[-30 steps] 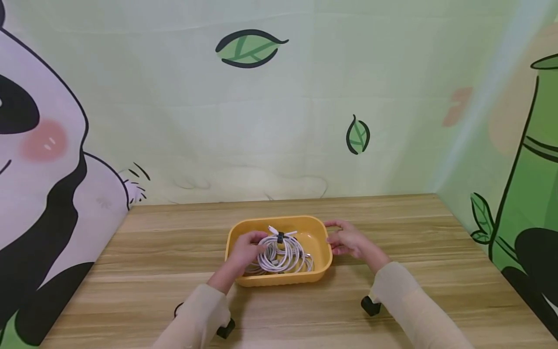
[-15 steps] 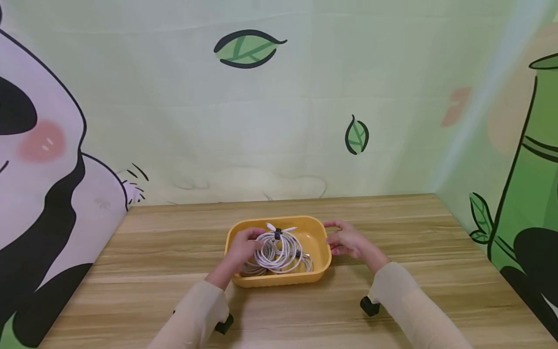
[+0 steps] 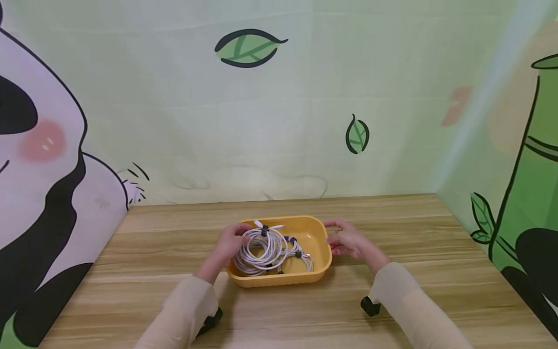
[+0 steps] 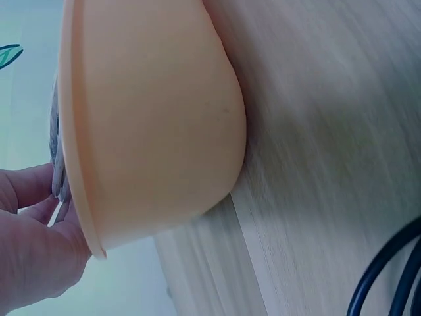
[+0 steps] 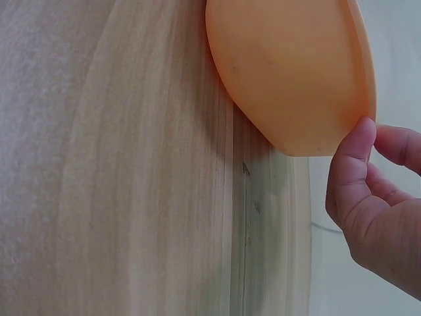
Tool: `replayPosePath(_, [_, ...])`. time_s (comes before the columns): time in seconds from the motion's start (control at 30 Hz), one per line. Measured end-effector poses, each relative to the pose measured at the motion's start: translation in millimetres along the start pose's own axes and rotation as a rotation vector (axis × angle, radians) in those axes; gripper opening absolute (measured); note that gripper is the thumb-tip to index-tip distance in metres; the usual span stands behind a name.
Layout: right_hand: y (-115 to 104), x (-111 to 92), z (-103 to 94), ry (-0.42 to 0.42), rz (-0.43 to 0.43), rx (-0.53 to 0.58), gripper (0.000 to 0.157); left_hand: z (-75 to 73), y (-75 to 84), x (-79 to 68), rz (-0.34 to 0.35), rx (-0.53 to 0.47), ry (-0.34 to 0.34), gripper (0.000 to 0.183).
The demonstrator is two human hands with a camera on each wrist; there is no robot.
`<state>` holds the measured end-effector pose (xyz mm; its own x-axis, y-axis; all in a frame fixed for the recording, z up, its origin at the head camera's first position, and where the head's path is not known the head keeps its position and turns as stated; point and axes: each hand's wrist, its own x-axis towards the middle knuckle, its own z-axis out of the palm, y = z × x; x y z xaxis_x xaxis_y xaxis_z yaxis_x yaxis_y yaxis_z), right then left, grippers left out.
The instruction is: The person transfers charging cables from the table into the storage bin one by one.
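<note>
A yellow plastic bin [image 3: 283, 279] sits on the wooden table. My left hand [image 3: 228, 244] reaches over its left rim and pinches a coiled white cable [image 3: 252, 267], bound by a black tie [image 3: 264, 230]. In the left wrist view, thumb and fingers of the left hand [image 4: 39, 240] meet on the coil's edge [image 4: 58, 171] just above the rim. Other bundled cables [image 3: 306, 261] lie in the bin beside and under this coil; their exact number is hidden. My right hand [image 3: 352, 241] pinches the bin's right rim, thumb against the outer wall [image 5: 289, 72] in the right wrist view.
Around the bin spreads the wooden tabletop [image 3: 414, 232]. A printed cloth backdrop [image 3: 279, 121] with a panda, leaves and bamboo stands behind and at the sides. Black cable loops [image 4: 388, 263] show at the corner of the left wrist view. Black wrist devices [image 3: 370, 306] sit below the sleeves.
My left hand has moved left with the coiled cable, from the bin's middle to its left rim, uncovering more of the bundles on the right. My right hand has stayed on the rim.
</note>
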<state>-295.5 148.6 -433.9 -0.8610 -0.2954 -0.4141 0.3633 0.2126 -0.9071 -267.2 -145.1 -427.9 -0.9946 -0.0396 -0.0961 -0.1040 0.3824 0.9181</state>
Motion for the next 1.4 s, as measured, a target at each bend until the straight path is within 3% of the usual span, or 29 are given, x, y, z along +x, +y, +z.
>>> replayPosePath(0.33, [0.6,0.8,-0.3,0.000,0.000,0.003,0.056,-4.2,-1.2,0.2,0.022,0.063,0.030,0.028])
replayPosePath(0.77, [-0.6,-0.4,0.4,-0.005,-0.007,-0.003,0.056,-13.7,0.8,-1.4,0.107,0.220,0.079,0.024])
replayPosePath(1.1, [1.9,3.3,0.0,0.023,0.008,0.003,0.055,-20.5,6.0,-3.9,0.100,0.334,0.086,0.023])
replayPosePath(1.4, [-1.5,-2.2,1.0,-0.004,-0.004,0.005,0.058,-24.6,6.9,-1.7,0.063,0.322,0.069,0.025])
